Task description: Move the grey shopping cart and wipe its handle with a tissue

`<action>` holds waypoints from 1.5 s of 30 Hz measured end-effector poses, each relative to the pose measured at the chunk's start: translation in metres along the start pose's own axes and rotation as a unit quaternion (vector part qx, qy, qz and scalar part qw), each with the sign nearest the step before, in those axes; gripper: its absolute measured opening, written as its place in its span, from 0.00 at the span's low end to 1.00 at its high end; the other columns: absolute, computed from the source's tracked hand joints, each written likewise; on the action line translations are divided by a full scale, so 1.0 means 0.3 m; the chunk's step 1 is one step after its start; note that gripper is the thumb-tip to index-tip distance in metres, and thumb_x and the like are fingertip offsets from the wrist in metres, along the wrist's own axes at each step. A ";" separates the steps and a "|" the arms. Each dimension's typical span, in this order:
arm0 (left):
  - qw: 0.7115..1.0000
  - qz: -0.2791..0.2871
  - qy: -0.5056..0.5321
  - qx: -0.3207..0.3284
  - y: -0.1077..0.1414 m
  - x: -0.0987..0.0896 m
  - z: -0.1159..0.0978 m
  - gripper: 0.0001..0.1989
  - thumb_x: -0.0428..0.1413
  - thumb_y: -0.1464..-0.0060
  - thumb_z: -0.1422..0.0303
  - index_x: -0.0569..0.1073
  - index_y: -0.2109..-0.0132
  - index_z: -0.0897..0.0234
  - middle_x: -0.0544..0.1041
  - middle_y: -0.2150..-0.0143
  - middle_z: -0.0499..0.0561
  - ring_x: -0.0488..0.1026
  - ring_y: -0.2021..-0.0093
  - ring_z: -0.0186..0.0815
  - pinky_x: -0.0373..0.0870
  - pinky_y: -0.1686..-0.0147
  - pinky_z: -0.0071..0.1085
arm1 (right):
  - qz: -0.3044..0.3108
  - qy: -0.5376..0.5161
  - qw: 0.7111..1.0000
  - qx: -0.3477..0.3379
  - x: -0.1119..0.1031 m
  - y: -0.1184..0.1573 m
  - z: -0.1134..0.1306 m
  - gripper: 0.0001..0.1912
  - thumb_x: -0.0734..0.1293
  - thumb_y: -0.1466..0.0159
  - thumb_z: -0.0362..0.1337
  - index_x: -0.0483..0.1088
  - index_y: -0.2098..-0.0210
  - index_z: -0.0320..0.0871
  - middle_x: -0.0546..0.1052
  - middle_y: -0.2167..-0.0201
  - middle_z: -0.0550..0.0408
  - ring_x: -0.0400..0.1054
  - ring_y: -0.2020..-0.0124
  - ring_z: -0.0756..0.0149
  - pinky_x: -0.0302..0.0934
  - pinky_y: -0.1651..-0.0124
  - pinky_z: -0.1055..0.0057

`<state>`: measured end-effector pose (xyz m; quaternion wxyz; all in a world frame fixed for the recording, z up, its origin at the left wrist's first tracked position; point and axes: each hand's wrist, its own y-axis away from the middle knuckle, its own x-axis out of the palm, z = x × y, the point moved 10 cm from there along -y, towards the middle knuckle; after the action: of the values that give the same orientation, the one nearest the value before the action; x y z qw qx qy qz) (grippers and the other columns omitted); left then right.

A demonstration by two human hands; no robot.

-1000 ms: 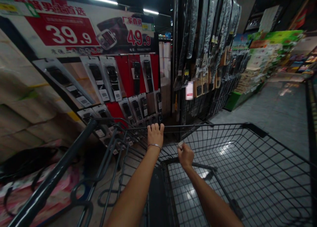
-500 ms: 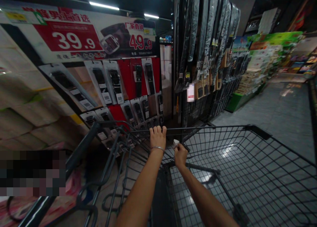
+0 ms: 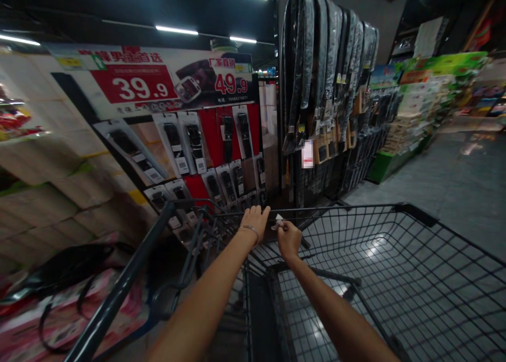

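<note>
Cart, dark wire mesh (image 3: 356, 207), fills lower right and centre; rim runs across the middle of view, round handle bar (image 3: 130, 272) slants up from bottom left. Left hand (image 3: 255, 221) on the rim's far stretch, palm down, fingers laid over the bar, thin silver bracelet (image 3: 250, 228) at wrist; cannot tell if it's clenched or just resting. Right hand (image 3: 290, 239) just beside it, over the basket, closed, thumb and fingers pinching small white scrap (image 3: 279, 218), which sticks out past the fingertips toward the left hand; material unclear, too small. Dark flat panel (image 3: 261, 314) in the cart, between the forearms. Behind the rim, display rack: signboard (image 3: 158, 82) with 39.9 and 49.9 in big white and red figures, boxed belts (image 3: 193, 143) in clear-and-grey packs hung in rows under it, partly red backing. Right of that, long belts (image 3: 328, 61) in plastic sleeves hang in a row, pixelated tag (image 3: 307, 155) low at front. Further right, stacked packs (image 3: 435, 88), green and white, along grey shiny floor (image 3: 466, 167). Left side, wrapped bundles (image 3: 59, 209) piled up; below, black bag (image 3: 71, 264) lying on pink packages (image 3: 114, 299). Strip lights overhead.
</note>
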<state>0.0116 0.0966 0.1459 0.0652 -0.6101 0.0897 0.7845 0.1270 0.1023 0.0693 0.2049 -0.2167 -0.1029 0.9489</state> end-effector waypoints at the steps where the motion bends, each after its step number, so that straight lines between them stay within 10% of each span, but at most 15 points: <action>1: 1.000 0.018 0.000 0.011 -0.002 -0.008 0.006 0.33 0.52 0.49 0.76 0.55 0.36 0.67 0.69 0.45 0.63 0.66 0.44 0.46 0.63 0.48 0.40 | -0.002 0.006 1.000 0.002 -0.006 -0.001 0.000 0.12 0.61 0.46 0.36 0.76 0.71 0.42 0.79 0.74 0.49 0.71 0.72 0.59 0.58 0.67 0.70; 9: 0.998 0.044 -0.040 0.027 0.034 -0.143 0.162 0.25 0.51 0.45 0.70 0.62 0.41 0.66 0.71 0.44 0.61 0.69 0.44 0.44 0.65 0.47 0.38 | -0.006 -0.083 0.997 -0.003 -0.033 -0.010 0.030 0.03 0.65 0.50 0.36 0.69 0.78 0.44 0.76 0.80 0.54 0.69 0.75 0.62 0.57 0.69 0.71; 17: 0.989 0.103 -0.107 0.009 0.092 -0.101 0.375 0.10 0.53 0.45 0.67 0.76 0.56 0.58 0.78 0.53 0.55 0.73 0.51 0.42 0.66 0.54 0.36 | -0.015 -0.070 0.990 -0.125 -0.019 0.072 0.085 0.05 0.62 0.46 0.33 0.67 0.78 0.44 0.73 0.73 0.53 0.66 0.67 0.62 0.59 0.60 0.67; 28: 0.996 -0.018 -0.052 0.070 0.055 -0.044 0.415 0.07 0.54 0.48 0.67 0.76 0.69 0.57 0.80 0.64 0.51 0.72 0.58 0.40 0.55 0.58 0.37 | -0.007 -0.081 0.980 -0.181 0.057 0.136 0.091 0.10 0.59 0.38 0.34 0.73 0.68 0.42 0.75 0.63 0.48 0.68 0.57 0.60 0.61 0.51 0.62; 34: 0.995 -0.007 -0.066 0.071 0.077 -0.063 0.391 0.09 0.51 0.45 0.67 0.77 0.67 0.56 0.80 0.64 0.49 0.72 0.58 0.37 0.54 0.60 0.35 | -0.047 -0.078 0.994 -0.065 0.073 0.094 0.023 0.10 0.62 0.40 0.35 0.72 0.62 0.39 0.76 0.66 0.48 0.69 0.64 0.60 0.62 0.57 0.65; 45: 0.995 0.007 -0.077 0.066 0.081 -0.082 0.368 0.13 0.50 0.45 0.61 0.78 0.64 0.56 0.80 0.65 0.51 0.73 0.59 0.38 0.55 0.61 0.35 | -0.021 0.081 0.993 -0.083 0.098 0.110 0.001 0.11 0.59 0.38 0.35 0.73 0.63 0.42 0.71 0.65 0.52 0.64 0.70 0.66 0.53 0.68 0.71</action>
<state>-0.0918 0.0975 0.1978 0.1066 -0.5413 0.1407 0.8221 0.0915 0.0855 0.0493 0.2140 -0.3068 -0.1691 0.9119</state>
